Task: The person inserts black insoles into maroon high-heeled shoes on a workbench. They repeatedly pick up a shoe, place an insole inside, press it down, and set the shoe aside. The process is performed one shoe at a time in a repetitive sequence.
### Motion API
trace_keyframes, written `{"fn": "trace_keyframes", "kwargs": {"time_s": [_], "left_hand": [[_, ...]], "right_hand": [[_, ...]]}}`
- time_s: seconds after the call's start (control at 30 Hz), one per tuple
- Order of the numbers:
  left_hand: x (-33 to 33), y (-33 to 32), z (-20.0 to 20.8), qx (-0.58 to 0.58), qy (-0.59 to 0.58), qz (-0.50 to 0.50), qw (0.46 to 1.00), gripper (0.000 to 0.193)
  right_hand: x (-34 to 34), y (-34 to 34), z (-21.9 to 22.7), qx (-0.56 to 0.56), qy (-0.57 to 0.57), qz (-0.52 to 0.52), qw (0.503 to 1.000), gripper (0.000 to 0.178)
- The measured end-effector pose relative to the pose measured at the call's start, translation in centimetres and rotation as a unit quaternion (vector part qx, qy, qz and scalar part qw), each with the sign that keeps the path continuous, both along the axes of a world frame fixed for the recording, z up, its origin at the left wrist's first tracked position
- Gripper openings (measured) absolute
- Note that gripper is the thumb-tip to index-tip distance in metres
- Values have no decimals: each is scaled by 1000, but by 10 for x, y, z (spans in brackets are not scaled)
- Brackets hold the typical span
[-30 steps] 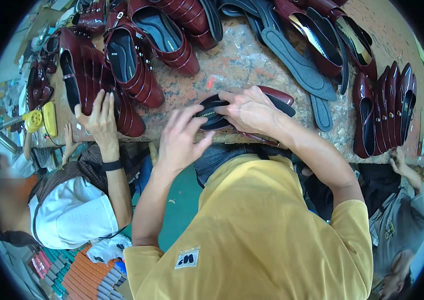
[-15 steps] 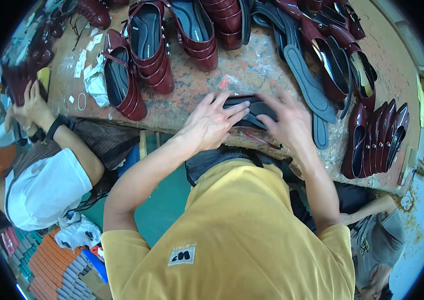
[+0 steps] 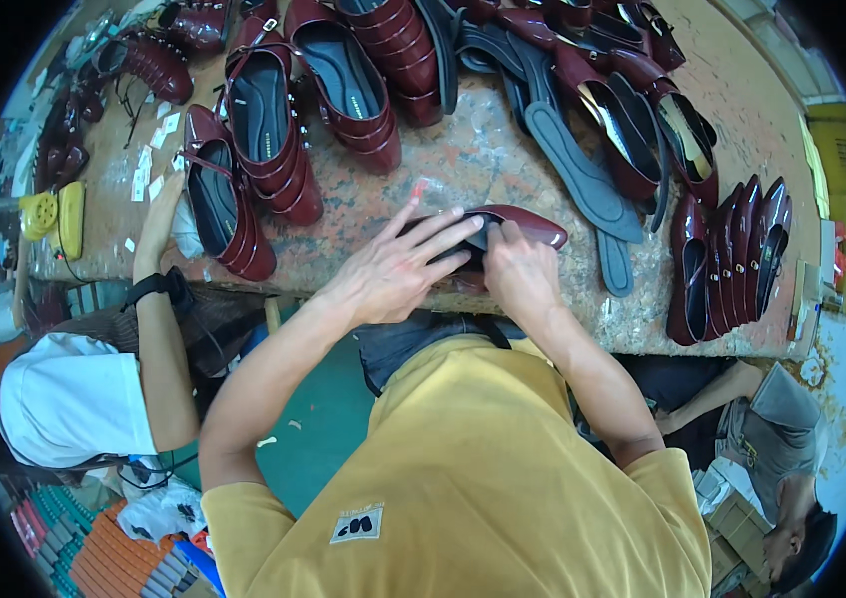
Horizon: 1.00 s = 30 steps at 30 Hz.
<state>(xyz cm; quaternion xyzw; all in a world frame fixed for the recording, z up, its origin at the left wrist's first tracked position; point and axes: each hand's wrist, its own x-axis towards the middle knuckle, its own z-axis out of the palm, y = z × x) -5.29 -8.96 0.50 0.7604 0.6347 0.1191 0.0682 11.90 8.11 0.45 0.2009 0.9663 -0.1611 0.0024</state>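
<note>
A glossy burgundy pointed shoe [image 3: 535, 221] lies at the table's near edge, its toe to the right. My left hand [image 3: 388, 269] spreads its fingers over the heel end and holds the shoe. My right hand [image 3: 523, 271] is closed, with bent fingers pushed into the shoe's opening; its fingertips are hidden inside. A dark lining shows between the two hands. Close by on the right are loose dark grey insoles [image 3: 582, 169], overlapping one another. Burgundy strapped shoes [image 3: 229, 214] stand to the left of my hands.
More burgundy shoes [image 3: 373, 130] stand along the back. Several lean in a row [image 3: 732, 259] at the right. White paper slips [image 3: 144, 174] lie at the left, beside a co-worker's arm [image 3: 166, 349]. Another person [image 3: 777, 439] sits at lower right.
My right hand has moved left and down, from open and blurred over the shoe to closed inside it. The shoe's toe now shows. The left co-worker's hand has shifted toward the strapped shoes.
</note>
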Motion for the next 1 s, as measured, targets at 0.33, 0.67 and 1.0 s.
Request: {"fn": "trace_keyframes", "kwargs": {"time_s": [0.33,0.67,1.0], "left_hand": [[43,90,21,-204,146,-117,961,86],[42,84,5,-92,61,-83,990,79],[-6,21,82,153,-288,208,922,84]], "right_hand": [[45,82,-37,-107,130,84,982,112],[45,88,-46,-169,170,67,968,117],[37,76,42,48,24,232,971,39]]}}
